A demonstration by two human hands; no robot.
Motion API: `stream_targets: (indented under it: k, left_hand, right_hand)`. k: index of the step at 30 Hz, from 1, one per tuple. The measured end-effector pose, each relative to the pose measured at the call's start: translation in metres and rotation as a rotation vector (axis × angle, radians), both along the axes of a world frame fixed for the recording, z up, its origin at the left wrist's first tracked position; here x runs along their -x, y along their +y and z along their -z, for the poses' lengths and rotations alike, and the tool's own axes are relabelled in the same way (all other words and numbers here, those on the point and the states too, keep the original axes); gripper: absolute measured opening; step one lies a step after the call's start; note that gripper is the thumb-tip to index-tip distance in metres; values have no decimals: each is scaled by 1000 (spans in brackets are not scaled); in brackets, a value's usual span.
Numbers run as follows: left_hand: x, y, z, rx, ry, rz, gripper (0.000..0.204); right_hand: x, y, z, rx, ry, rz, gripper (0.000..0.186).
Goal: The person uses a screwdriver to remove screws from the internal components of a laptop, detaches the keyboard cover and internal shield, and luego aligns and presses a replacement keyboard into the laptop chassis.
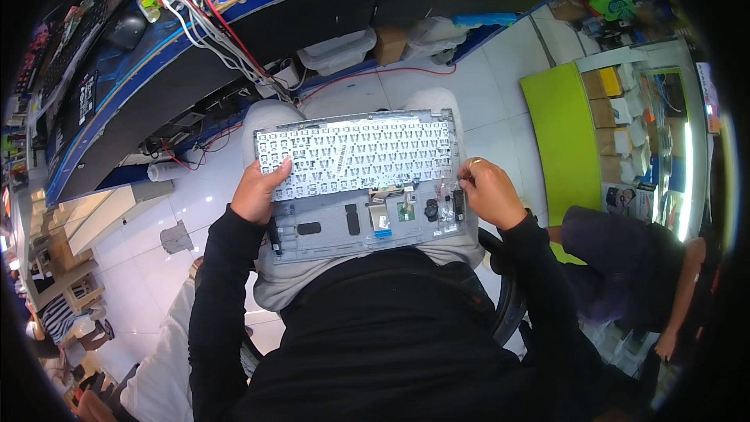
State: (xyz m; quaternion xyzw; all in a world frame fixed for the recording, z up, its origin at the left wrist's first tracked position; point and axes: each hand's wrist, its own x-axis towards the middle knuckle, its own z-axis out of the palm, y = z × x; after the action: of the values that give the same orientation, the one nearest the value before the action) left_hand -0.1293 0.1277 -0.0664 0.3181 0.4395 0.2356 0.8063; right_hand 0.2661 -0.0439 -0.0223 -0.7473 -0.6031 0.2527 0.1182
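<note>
A grey laptop top case point(312, 227) lies across my lap, with a silvery keyboard plate point(367, 156) over its upper half, a pale label strip on it. The lower half shows dark rectangular pieces, a small green board point(405, 211) and a flat cable point(380, 223) with a blue end. My left hand point(261, 189) grips the left edge, its thumb pressed on the keyboard plate. My right hand point(486, 191) is at the right edge, thumb and index finger pinched just beside the plate's corner. What is between those fingertips is too small to make out.
A dark workbench point(328, 0) with tangled cables runs along the front and left, plastic bins point(336, 51) beneath it. A green panel point(555, 148) and shelved boxes stand right. Another person's arm and dark-clothed leg point(605, 262) are lower right; a pale sleeve point(156, 352) is lower left.
</note>
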Motion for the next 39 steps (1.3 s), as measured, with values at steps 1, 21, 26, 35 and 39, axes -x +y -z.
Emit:
stream_targets:
  k: [1, 21, 26, 35, 39]
  left_hand:
    - [0, 0, 2, -2, -5, -3, 35]
    - [0, -1, 2, -39, 5, 6, 36]
    - [0, -2, 3, -39, 16, 8, 37]
    - [0, -1, 7, -34, 11, 7, 38]
    - [-1, -1, 4, -42, -4, 25, 38]
  right_hand:
    - [-2, -1, -2, 25, 89, 66, 8]
    - [28, 9, -8, -65, -658, -560, 13]
    - [28, 7, 0, -20, -641, -529, 13]
    - [30, 19, -6, 25, -642, -650, 13]
    - [30, 23, -2, 77, -881, -926, 16]
